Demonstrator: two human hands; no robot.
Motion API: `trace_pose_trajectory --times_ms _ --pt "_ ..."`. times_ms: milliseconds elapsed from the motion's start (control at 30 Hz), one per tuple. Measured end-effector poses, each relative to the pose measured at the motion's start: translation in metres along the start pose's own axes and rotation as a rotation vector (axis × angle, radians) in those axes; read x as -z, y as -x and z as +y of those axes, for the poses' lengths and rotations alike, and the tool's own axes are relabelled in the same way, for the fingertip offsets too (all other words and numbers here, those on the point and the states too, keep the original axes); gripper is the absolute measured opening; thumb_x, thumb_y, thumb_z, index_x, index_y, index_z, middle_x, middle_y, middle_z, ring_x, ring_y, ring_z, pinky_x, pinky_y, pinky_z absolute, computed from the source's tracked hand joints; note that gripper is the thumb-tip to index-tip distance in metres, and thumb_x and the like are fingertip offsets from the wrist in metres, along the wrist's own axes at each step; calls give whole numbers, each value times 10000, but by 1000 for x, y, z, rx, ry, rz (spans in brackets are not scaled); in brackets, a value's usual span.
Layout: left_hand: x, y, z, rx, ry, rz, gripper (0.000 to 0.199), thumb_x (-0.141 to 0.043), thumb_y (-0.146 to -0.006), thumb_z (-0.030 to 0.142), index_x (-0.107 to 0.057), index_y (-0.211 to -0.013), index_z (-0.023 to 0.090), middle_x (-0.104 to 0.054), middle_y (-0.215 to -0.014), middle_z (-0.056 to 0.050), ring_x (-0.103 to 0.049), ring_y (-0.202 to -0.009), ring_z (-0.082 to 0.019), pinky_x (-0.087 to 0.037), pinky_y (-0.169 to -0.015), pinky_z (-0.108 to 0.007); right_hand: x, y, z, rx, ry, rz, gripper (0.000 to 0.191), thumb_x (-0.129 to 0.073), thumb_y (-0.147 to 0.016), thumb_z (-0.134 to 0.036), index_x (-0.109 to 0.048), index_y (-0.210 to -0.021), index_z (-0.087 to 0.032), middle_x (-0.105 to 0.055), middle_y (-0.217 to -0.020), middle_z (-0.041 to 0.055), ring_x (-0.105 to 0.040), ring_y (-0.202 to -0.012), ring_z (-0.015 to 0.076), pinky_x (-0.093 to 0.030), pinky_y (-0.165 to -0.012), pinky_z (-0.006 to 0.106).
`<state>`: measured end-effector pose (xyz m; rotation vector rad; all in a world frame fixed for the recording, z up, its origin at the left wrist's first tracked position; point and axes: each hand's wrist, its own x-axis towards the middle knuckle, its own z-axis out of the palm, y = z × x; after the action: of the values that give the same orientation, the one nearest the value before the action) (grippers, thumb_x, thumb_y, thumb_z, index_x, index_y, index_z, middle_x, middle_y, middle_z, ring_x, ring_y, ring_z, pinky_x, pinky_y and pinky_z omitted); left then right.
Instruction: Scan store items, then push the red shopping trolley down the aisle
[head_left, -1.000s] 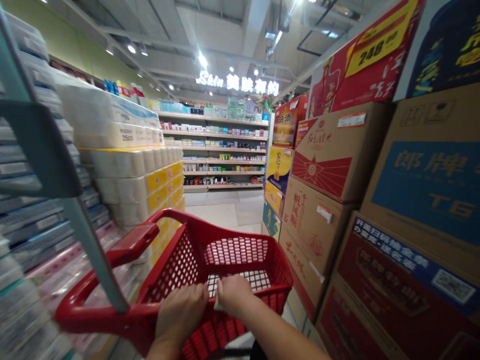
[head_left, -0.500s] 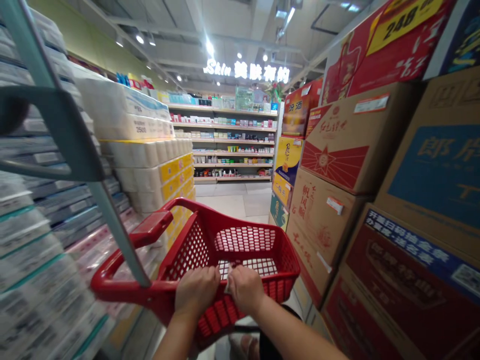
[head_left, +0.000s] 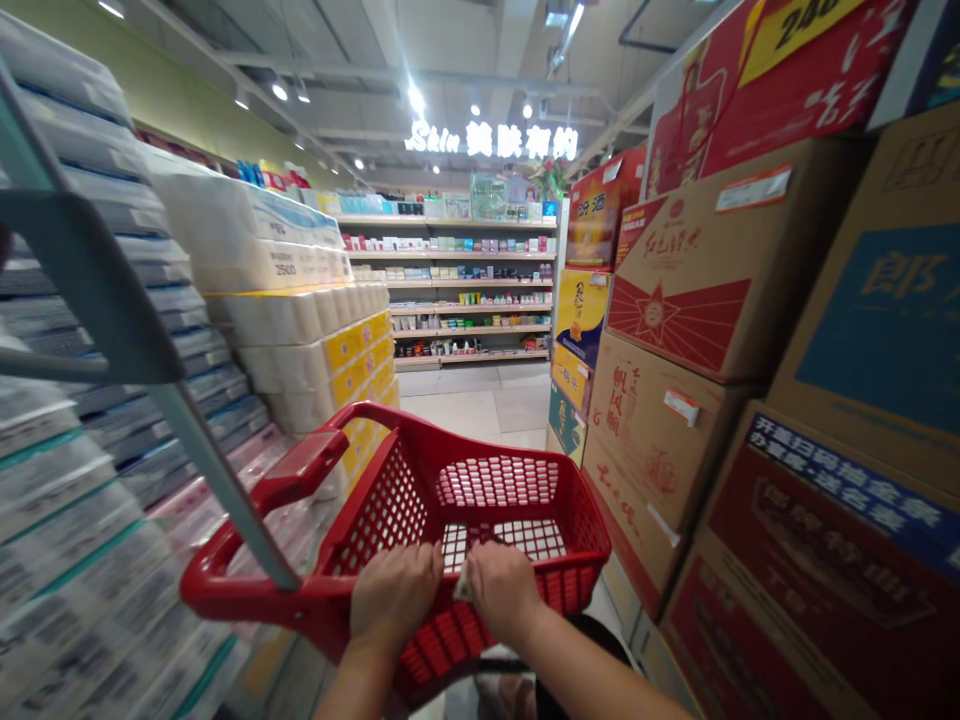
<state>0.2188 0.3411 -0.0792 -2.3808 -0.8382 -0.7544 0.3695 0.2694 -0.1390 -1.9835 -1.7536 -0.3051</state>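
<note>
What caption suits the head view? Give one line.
Both hands, left hand and right hand, grip the red plastic basket rim between stacked cardboard boxes and tissue packs.

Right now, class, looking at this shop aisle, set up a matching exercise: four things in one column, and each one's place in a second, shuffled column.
Things:
1. red basket
2. cardboard boxes
3. tissue packs
4. lit sign

Places:
A. stacked along the right side
B. high up at the far end
C. under both hands, its near rim gripped
D. stacked along the left side

Pairs: 1-C, 2-A, 3-D, 4-B. The left hand and right hand grip the rim.
</note>
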Motion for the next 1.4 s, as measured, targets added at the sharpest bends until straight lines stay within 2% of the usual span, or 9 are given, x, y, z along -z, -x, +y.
trace_pose_trajectory --times_ms 133,233,367,533,700,833,1033,1200,1400 --pt "3 1 1 -5 -25 -11 360 -418 -914 272 -643 -643 196 -603 -576 -38 -565 -601 -189 -327 -623 -321 6 -5 -1 -55 37 -167 173 -460 -908 -238 -609 -850 -176 -642 -759 57 -595 -633 181 -407 -594 264" --pt "2 1 1 -17 -46 -33 360 -402 -918 258 -645 -659 197 -610 -585 -39 -563 -602 -195 -322 -622 -327 2 3 5 28 10 4 231 -412 -937 -234 -614 -1028 -167 -655 -864 79 -614 -764 205 -435 -704 313" --pt "0 0 1 -15 -31 -33 356 -418 -920 282 -631 -646 199 -605 -585 -35 -553 -613 -196 -312 -641 -337 -2 22 22 224 -91 189 391 -410 -949 -215 -447 -1335 -167 -631 -1136 120 -586 -1014 224 -418 -875 360" --pt "12 2 -6 -81 31 -74 312 -417 -922 267 -638 -709 212 -624 -674 -24 -550 -701 -195 -333 -719 -353 8 24 34 233 -244 141 385 -464 -913 -167 -497 -1295 -200 -633 -1171 92 -590 -1051 201 -457 -906 345" --pt "22 28 -20 145 -85 22 240 -450 -903 292 -650 -984 189 -657 -1056 -91 -499 -1101 -287 -274 -1007 -482 3 29 23 275 -320 319 360 -433 -921 -144 -544 -1256 -215 -612 -1225 98 -554 -1140 196 -460 -974 368" --pt "9 48 -26 177 -42 47 249 -457 -900 290 -642 -1045 207 -647 -1085 -86 -475 -1139 -275 -272 -1035 -465 3 25 9 340 -334 344 383 -434 -933 -152 -527 -1295 -233 -610 -1241 79 -503 -1218 200 -427 -1032 397" --pt "8 41 -27 241 34 -34 212 -448 -911 277 -649 -959 233 -648 -996 -58 -497 -1057 -239 -285 -984 -420 10 -3 -11 396 -478 178 370 -444 -939 -172 -544 -1292 -223 -614 -1245 67 -525 -1203 174 -429 -1032 362" --pt "18 28 -32 277 73 -123 257 -390 -943 311 -636 -955 233 -630 -1000 -48 -476 -1057 -227 -256 -990 -415 13 -17 -13 242 -789 -64 440 -453 -880 -89 -571 -1275 -241 -612 -1252 10 -566 -1151 143 -433 -1023 305" --pt "21 31 -26 289 91 -155 275 -365 -948 343 -619 -913 243 -614 -967 -43 -468 -1017 -222 -241 -970 -425 32 -18 -8 82 -667 -251 399 -522 -871 -142 -597 -1245 -258 -654 -1164 12 -614 -1040 177 -462 -935 298"
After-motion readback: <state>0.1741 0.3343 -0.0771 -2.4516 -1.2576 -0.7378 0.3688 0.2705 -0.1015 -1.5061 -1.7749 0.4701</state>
